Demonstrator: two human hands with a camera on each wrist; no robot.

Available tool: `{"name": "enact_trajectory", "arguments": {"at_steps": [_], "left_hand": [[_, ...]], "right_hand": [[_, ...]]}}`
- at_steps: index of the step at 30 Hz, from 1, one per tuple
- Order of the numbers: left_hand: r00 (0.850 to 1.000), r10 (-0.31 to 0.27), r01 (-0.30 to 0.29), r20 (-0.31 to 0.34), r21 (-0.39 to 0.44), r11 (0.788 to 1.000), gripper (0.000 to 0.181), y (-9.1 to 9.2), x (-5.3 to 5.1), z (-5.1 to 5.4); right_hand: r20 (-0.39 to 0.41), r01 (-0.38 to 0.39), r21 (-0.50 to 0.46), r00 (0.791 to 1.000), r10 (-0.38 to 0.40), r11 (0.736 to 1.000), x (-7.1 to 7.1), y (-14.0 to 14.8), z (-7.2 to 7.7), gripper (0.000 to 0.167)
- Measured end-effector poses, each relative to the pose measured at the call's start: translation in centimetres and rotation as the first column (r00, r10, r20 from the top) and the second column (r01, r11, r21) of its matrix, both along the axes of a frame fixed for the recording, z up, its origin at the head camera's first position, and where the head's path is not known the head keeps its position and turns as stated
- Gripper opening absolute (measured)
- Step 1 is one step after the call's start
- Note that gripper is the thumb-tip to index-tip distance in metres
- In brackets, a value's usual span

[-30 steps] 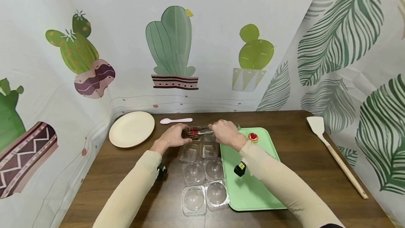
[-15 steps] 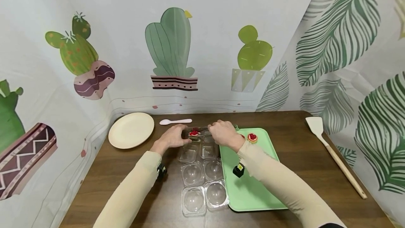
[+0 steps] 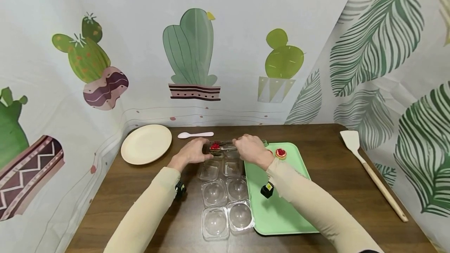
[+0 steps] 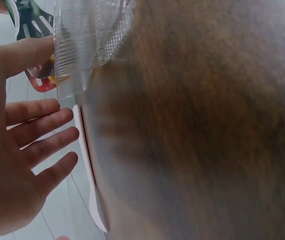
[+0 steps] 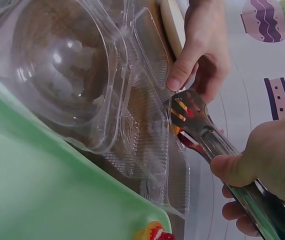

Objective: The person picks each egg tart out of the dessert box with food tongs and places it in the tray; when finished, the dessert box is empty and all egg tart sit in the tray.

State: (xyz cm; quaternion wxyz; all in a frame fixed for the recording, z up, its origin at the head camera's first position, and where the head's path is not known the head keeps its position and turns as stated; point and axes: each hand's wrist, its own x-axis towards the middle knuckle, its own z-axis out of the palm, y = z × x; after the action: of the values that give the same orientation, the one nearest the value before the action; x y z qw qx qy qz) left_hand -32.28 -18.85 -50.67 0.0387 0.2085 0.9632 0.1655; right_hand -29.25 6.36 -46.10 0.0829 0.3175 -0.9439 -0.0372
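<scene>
In the head view my right hand (image 3: 250, 148) grips metal tongs (image 5: 222, 147) with slotted heads. Between the heads is a small red-topped tart (image 3: 215, 146), over the far left compartment of a clear plastic container (image 4: 75, 55). My left hand (image 3: 191, 151) is at that container's left corner, its thumb and index finger pinching the edge while the other fingers spread away. The tongs partly hide the tart in the right wrist view. Two more tarts lie on the green tray (image 3: 281, 210); one tart (image 3: 281, 153) shows fully, the other is mostly behind my right hand.
Domed clear lids (image 3: 215, 221) spread toward the table's near side, beside the tray. A cream plate (image 3: 146, 144) stands at the far left, with a pink spoon (image 3: 195, 134) near the back edge. A white spatula (image 3: 372, 173) with a wooden handle lies at the right.
The red tart shifts slightly within the tongs over the container. My right hand drew slightly left, then back right. The left hand stays at the container's edge.
</scene>
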Motion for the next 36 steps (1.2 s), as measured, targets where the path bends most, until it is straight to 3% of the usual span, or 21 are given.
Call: {"name": "enact_trajectory", "arguments": {"at_steps": [11, 21, 28, 36], "left_hand": [[1.000, 0.018, -0.018, 0.012, -0.002, 1.000, 0.067, 0.1, 0.1, -0.1], [0.999, 0.032, -0.032, -0.005, -0.010, 0.999, 0.068, 0.1, 0.1, -0.2], [1.000, 0.023, -0.023, -0.015, -0.006, 1.000, 0.067, 0.0, 0.3, -0.2], [0.999, 0.026, -0.027, -0.026, -0.001, 1.000, 0.067, 0.0, 0.4, -0.1]], "right_hand": [[-0.051, -0.002, -0.063, 0.999, -0.001, 0.998, 0.3, 1.2, 0.6, 0.019], [-0.065, 0.001, -0.119, 0.998, -0.009, 0.993, 1.3, 3.4, 1.5, 0.018], [-0.033, 0.025, -0.173, 0.999, -0.031, 0.985, 2.5, 5.6, 2.1, 0.037], [-0.063, -0.001, -0.226, 0.998, -0.014, 0.974, 4.1, 8.2, 2.1, 0.039]]}}
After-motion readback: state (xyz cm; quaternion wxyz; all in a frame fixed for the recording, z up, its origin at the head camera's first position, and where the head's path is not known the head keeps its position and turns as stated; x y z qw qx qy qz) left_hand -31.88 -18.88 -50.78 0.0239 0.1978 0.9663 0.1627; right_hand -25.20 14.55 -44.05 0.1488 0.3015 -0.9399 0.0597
